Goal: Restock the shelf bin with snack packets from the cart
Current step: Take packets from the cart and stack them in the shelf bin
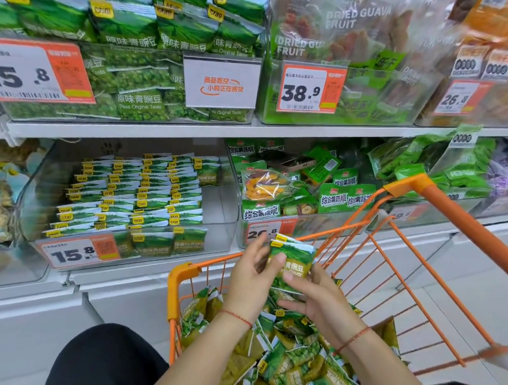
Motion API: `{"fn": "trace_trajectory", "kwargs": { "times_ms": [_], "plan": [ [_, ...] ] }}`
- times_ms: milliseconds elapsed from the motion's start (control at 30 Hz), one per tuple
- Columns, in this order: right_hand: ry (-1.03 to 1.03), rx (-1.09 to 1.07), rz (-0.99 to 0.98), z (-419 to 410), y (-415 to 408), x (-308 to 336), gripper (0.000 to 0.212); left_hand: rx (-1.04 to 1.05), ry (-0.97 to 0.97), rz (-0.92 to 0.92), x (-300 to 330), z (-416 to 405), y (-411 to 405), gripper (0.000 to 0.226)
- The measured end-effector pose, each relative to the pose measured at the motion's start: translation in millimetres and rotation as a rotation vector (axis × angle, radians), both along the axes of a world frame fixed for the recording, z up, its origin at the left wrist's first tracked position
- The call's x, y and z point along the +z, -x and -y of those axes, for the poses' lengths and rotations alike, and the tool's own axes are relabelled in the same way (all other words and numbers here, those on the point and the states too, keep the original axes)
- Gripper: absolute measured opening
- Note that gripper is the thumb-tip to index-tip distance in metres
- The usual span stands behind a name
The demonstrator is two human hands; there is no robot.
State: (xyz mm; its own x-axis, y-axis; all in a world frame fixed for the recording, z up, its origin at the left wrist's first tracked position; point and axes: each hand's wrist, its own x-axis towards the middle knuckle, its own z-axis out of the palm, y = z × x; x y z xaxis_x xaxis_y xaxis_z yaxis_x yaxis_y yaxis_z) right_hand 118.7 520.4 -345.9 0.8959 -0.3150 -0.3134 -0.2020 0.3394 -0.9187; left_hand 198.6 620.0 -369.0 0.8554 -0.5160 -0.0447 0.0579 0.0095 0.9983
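Above the orange cart, both my hands hold a small stack of green pea snack packets. My left hand grips the stack from its left side, thumb on the front. My right hand pinches its lower right edge. Many loose green packets fill the cart below. The clear shelf bin on the lower shelf, with a 15.8 price tag, holds several neat rows of the same packets on its left and bare room on its right.
Bins of mixed vegetable crisps stand right of the target bin. The upper shelf carries pea bags and dried guava bags. My dark-clad knees are beside the cart. A white shelf base runs below.
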Motion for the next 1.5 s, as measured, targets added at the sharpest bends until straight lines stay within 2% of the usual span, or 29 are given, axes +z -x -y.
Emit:
{"fn": "trace_trajectory", "kwargs": {
  "times_ms": [133,367,400,467,500,533,633,667,733,833,867,933,967,1067,1167,1300,1367,1400,1500],
  "plan": [
    [0.029,0.0,0.006,0,-1,-3,0.036,0.067,-0.064,0.084,-3,2,1,0.037],
    [0.121,-0.032,0.015,0,1,-5,0.034,0.067,-0.208,0.155,-10,4,-1,0.052],
    [0.136,-0.04,0.002,-1,2,-4,0.043,0.065,-0.218,0.164,-10,3,-2,0.052],
    [0.176,-0.075,-0.036,-1,1,-6,0.074,0.05,-0.251,0.193,-12,2,-4,0.048],
    [0.195,-0.069,-0.049,-1,1,-6,0.081,0.042,-0.275,0.225,-13,1,-6,0.046],
    [0.212,-0.059,-0.051,-2,2,-5,0.079,0.028,-0.304,0.257,-14,0,-7,0.046],
    [0.297,-0.017,-0.043,-3,2,-2,0.036,-0.026,-0.361,0.312,-12,-2,-7,0.047],
    [0.328,-0.016,-0.038,-2,2,-3,0.031,-0.039,-0.362,0.31,-7,-3,-6,0.047],
    [0.377,-0.019,-0.05,-2,0,1,0.033,-0.068,-0.367,0.315,3,-7,-9,0.049],
    [0.487,0.029,-0.056,-3,-8,8,0.043,-0.207,-0.288,0.288,32,-24,-22,0.062],
    [0.551,0.075,-0.067,-2,-13,10,0.057,-0.283,-0.29,0.312,43,-31,-30,0.069],
    [0.716,0.192,-0.089,-1,-23,16,0.089,-0.464,-0.427,0.438,66,-46,-48,0.078],
    [0.783,0.259,-0.063,-4,-29,22,0.095,-0.55,-0.496,0.481,74,-52,-57,0.08],
    [0.909,0.39,0.039,-15,-48,42,0.082,-0.695,-0.568,0.489,88,-64,-82,0.083],
    [1.015,0.349,0.103,-25,-69,52,0.07,-0.607,-0.551,0.505,88,-74,-100,0.075],
    [1.014,0.36,0.144,-26,-94,43,0.071,-0.542,-0.474,0.441,74,-86,-121,0.035],
    [1.02,0.362,0.182,-20,-104,39,0.068,-0.473,-0.472,0.408,68,-94,-137,0.024],
    [1.075,0.294,0.229,-15,-110,37,0.06,-0.407,-0.475,0.395,66,-98,-147,0.023],
    [1.505,0.003,0.337,5,-135,30,0.041,-0.131,-0.439,0.363,68,-98,-175,0.022]
  ]
}}
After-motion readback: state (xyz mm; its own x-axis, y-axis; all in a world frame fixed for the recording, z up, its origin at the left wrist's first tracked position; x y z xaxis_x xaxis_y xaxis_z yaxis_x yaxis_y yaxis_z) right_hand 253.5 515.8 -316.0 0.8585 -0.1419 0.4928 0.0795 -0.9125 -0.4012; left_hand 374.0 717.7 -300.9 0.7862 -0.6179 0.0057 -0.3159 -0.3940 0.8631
